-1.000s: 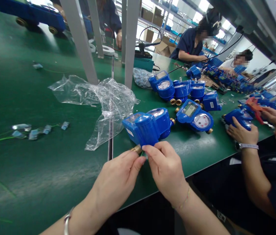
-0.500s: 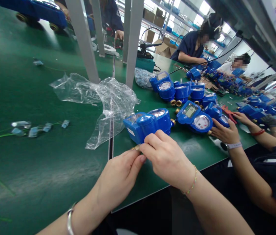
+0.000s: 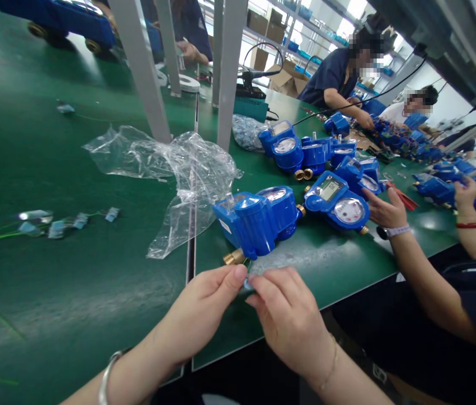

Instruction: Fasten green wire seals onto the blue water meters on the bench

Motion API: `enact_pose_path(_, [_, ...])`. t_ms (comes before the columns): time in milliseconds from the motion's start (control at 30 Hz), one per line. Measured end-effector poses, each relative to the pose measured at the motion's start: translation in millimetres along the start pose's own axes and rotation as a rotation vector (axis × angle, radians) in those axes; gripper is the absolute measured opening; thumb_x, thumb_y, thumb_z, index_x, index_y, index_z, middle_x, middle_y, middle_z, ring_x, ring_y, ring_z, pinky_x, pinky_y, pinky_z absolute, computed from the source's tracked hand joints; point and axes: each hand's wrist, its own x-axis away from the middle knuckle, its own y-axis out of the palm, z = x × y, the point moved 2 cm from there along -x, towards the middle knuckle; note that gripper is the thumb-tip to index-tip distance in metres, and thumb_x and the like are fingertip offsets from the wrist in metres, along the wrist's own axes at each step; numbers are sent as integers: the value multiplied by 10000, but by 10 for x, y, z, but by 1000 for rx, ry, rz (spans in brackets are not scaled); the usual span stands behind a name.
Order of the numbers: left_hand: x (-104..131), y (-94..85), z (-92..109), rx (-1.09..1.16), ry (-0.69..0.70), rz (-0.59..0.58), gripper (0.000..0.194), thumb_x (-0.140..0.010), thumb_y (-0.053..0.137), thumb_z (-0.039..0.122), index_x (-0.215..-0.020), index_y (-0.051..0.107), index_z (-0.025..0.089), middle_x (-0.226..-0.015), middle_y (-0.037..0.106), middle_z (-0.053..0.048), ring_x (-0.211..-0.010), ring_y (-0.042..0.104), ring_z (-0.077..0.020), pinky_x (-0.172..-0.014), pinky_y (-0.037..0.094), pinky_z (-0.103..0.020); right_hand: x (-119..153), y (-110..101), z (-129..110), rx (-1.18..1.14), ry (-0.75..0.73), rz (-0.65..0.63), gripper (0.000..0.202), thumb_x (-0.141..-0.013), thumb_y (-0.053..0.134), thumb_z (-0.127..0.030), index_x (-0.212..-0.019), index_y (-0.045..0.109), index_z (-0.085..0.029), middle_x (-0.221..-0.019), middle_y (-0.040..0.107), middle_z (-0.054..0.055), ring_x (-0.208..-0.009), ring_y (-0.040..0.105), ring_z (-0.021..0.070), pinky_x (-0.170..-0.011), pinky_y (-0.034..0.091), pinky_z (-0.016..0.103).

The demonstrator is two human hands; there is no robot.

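Note:
In the head view, a blue water meter [image 3: 258,222] with brass ends lies on the bench before my hands. A green wire [image 3: 246,262] hangs at its near side, beside the brass fitting [image 3: 233,257]. My left hand [image 3: 210,295] is closed, thumb and finger pinching a small light-blue wire seal [image 3: 246,283] at the wire's lower end. My right hand [image 3: 290,315] has its fingers bent together against the same seal, which they partly cover. More light-blue wire seals [image 3: 57,228] with green wires lie on the left of the bench.
Crumpled clear plastic [image 3: 195,169] lies behind the meter, near grey uprights [image 3: 229,73]. Another meter [image 3: 336,201] with a display sits to the right, close to a co-worker's hand [image 3: 389,214]. More meters [image 3: 288,149] and red-handled pliers [image 3: 402,197] are farther back.
Both my hands have come down and toward me from the meter's edge, baring its brass fitting and the green wire. The co-worker's hands on the right have shifted.

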Motion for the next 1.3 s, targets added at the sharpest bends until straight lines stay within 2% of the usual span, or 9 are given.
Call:
enact_pose_path(167, [-18,2,22,40,-25,-46,401,-877,435,486,-638,487,168,-554,397,45,-491,298,-97,-442,300,-194,74,67,-32,295,-173,-14,244,-852,496,-118,-1087,556,-85,-876,620,109,-760,514,229,-686,435,393])
enact_pose_path(267, [-26,-17,32,-86,17,-47,396,-887,404,473,-664,519,166,-623,472,25,-564,403,-121,-544,383,-215,50,137,-33,283,-129,4,201,-856,467,-130,-1029,565,-102,-853,605,109,-739,498,222,-671,410,386])
enact_pose_path(567, [-62,1,47,-544,186,106,346,-922,354,376,-680,530,203,-706,589,6,-673,559,-170,-644,399,-259,-16,418,-11,-1051,849,-155,258,-899,299,-248,-648,352,-216,-530,296,-66,-449,270,92,-432,278,222])
enact_pose_path(733, [-115,1,87,-372,191,74,365,-921,368,432,-744,596,209,-758,629,7,-758,586,-177,-755,427,-249,24,273,2,-209,380,11,158,-924,394,-244,-959,522,-158,-857,566,75,-786,487,188,-722,400,345])
enact_pose_path(833, [-142,11,98,-282,191,46,397,-926,348,442,-730,592,198,-797,642,1,-757,582,-172,-757,432,-241,8,238,31,21,148,29,137,-908,413,-177,-907,546,-146,-769,561,74,-731,453,196,-702,368,360])
enact_pose_path(900, [-150,14,97,-281,192,67,370,-924,362,434,-751,589,198,-808,642,8,-733,575,-164,-717,430,-236,-40,231,80,-177,190,-6,148,-888,443,-186,-795,555,-160,-725,544,55,-714,437,181,-693,348,342])
enact_pose_path(1033, [-151,33,84,-393,180,120,363,-927,372,413,-690,552,205,-703,601,24,-676,562,-155,-662,407,-247,-115,328,141,-1333,847,-89,221,-823,523,-297,-640,491,-178,-538,436,-34,-508,339,90,-501,279,222])
enact_pose_path(1100, [-149,54,81,-463,172,167,375,-931,361,403,-665,535,204,-681,583,21,-662,557,-159,-652,393,-261,-144,391,93,-1697,1055,-159,243,-797,489,-345,-613,431,-197,-425,303,-90,-387,188,65,-399,169,201])
enact_pose_path(1300, [-152,116,99,-541,147,268,358,-926,345,388,-702,549,197,-727,600,-14,-686,563,-178,-654,392,-281,-246,433,24,-1967,1153,-217,149,-693,424,-293,-590,346,-218,-365,227,-123,-329,65,46,-332,74,180])
